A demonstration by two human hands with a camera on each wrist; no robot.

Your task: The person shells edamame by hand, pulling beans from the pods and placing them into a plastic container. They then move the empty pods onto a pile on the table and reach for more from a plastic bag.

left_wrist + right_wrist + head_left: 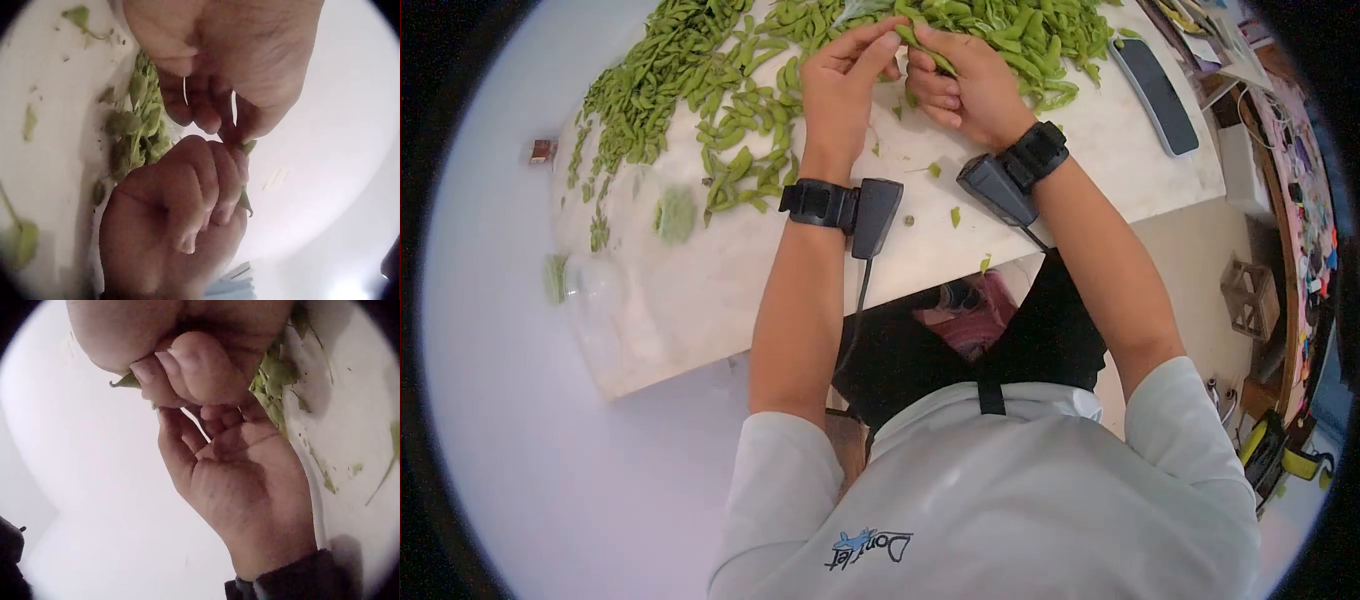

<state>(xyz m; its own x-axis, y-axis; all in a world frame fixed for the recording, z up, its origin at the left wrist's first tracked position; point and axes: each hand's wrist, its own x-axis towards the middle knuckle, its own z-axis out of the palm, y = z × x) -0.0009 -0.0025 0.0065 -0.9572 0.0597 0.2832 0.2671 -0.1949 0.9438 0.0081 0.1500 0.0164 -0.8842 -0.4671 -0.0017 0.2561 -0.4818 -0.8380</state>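
Pod (932,55), green, slim and slightly curved, lies between the hands above the tabletop (900,250), its middle partly hidden by fingers. The right hand (975,95) grips it with curled fingers; the left hand (838,95) pinches its far end with thumb and fingertips, the exact contact hard to make out. Plump, bumpy pods (750,110) spread beyond, cut off at the frame's edge. Thin leaf scraps (955,216) lie nearer; a smooth, round-cornered phone (1157,97) sits right.
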